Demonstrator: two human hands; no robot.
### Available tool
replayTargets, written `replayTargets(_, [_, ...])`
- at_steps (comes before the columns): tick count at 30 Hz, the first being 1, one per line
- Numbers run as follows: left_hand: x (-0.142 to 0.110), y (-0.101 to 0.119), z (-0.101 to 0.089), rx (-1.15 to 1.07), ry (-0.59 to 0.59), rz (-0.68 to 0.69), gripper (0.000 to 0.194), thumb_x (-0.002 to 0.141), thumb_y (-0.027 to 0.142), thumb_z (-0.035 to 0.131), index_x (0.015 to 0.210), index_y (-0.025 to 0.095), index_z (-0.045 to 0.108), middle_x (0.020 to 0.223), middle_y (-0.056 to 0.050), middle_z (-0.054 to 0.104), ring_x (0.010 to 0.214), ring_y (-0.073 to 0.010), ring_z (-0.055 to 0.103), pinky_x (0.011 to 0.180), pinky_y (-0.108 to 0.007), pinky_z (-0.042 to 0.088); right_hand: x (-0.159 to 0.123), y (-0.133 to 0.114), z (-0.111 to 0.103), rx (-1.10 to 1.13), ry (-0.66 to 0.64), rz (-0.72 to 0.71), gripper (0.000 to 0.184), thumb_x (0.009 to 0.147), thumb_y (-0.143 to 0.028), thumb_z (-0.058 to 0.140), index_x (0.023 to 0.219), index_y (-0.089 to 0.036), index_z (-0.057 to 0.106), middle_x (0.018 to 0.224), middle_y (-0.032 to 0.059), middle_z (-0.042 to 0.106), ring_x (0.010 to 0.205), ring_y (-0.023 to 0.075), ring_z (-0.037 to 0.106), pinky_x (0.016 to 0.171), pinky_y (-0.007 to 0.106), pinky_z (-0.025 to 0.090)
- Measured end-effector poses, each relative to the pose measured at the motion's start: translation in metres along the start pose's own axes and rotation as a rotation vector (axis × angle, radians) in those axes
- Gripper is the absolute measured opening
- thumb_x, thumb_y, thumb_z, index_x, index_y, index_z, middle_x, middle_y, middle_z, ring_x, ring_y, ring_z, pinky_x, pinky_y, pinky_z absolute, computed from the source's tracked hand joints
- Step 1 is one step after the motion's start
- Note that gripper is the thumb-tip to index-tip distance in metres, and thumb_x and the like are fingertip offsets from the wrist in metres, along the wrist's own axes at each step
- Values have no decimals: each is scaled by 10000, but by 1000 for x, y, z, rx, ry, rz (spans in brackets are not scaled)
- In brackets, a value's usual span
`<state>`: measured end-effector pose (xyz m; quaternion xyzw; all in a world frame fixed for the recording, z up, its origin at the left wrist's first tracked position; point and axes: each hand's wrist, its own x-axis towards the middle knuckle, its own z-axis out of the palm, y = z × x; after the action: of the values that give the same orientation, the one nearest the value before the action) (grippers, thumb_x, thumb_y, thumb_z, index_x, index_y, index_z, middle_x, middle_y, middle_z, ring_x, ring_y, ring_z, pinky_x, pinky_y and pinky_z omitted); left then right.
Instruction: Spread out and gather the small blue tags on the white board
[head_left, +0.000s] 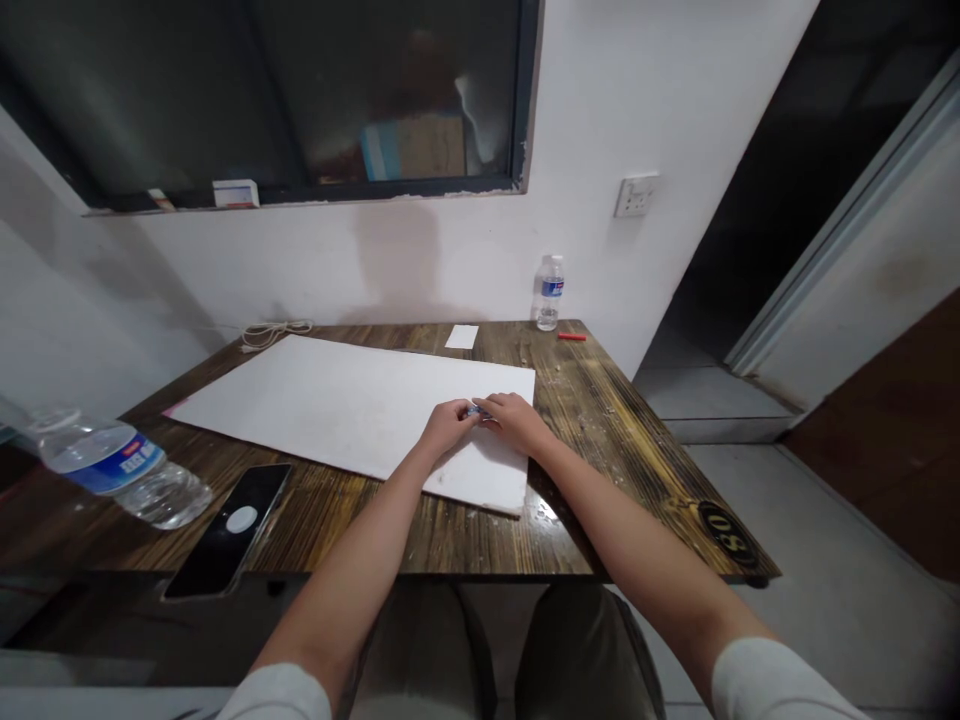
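Head view finds us at a dark wooden table (450,540), both forearms reaching forward over its near edge. We hold our left hand (448,423) and right hand (515,420) together above the right part of a white board (322,395), which lies flat across the tabletop. Between our fingertips we pinch a small bluish item (474,409); the fingers of both hands are bent nearly closed around it, and they cover so much that we cannot tell its full shape. We cannot tell either whether it touches the board below. To our left, near the board's front edge, a black phone (217,555) lies with a round white spot (241,518) on it, and just beside it is a large clear bottle (124,470) with a blue label. Beyond the board we see a white card (461,337), a small bottle (550,290) standing upright near the wall (487,265), and a red stick (572,337) just beside that bottle. A pale cable (274,333) lies bunched at the far left, and a round number badge (727,533) sits at the near right corner
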<state>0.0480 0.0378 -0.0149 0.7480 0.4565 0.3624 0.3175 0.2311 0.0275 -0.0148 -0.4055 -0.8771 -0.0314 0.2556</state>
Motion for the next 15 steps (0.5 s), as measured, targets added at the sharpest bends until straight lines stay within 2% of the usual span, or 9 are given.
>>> replayTargets(4, [0,5,-1,-110,10,-30,319,713,480,673,696,166,618,584,42,488,580,-114,430,560,-247,333,0,-1,0,17,22,68,381,933,-251,577,1300,-151,587,1048,131,683,908,212,634,802,326,459])
replayTargets(8, [0,10,-1,-283,13,-45,397,648,517,736,815,166,656,641,30,537,598,-114,458,573,-245,367,0,1,6,99,94,141,376,951,-256,534,1317,-180,576,1027,105,669,883,197,626,782,300,468])
replayTargets(12, [1,13,0,-348,25,-89,403,666,533,718,784,152,664,637,7,580,601,-123,491,590,-254,393,1,2,11,167,128,150,419,951,-313,521,1347,-181,559,1008,120,655,844,213,618,775,325,484])
replayTargets(15, [0,12,0,-365,68,-87,402,688,536,695,790,148,679,670,-8,619,626,-131,514,606,-259,404,2,2,14,304,166,140,454,936,-352,538,1366,-206,543,996,109,648,839,211,608,773,332,490])
